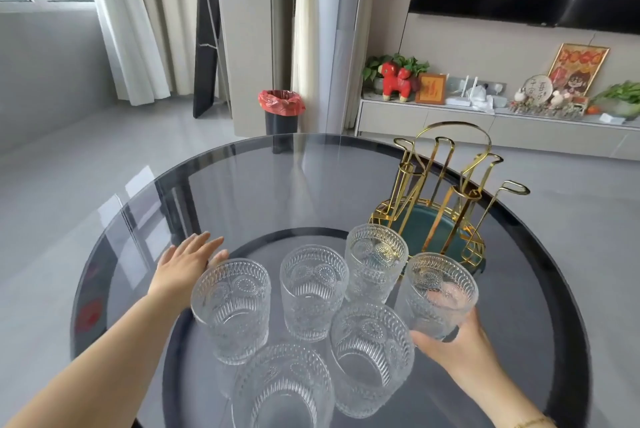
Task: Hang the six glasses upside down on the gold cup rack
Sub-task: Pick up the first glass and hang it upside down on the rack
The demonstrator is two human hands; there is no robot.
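Note:
Several clear embossed glasses stand upright, mouths up, on the round glass table. My right hand grips the rightmost glass around its base, tilted slightly. My left hand lies flat and open on the table just behind the left glass. Other glasses are the middle one, the far one, the near right one and the nearest one. The gold cup rack with a teal base stands at the right rear, all its prongs bare.
The table edge curves close on the left and right. Beyond it lie grey floor, a black bin with a red bag, curtains, and a low TV cabinet with ornaments and plants.

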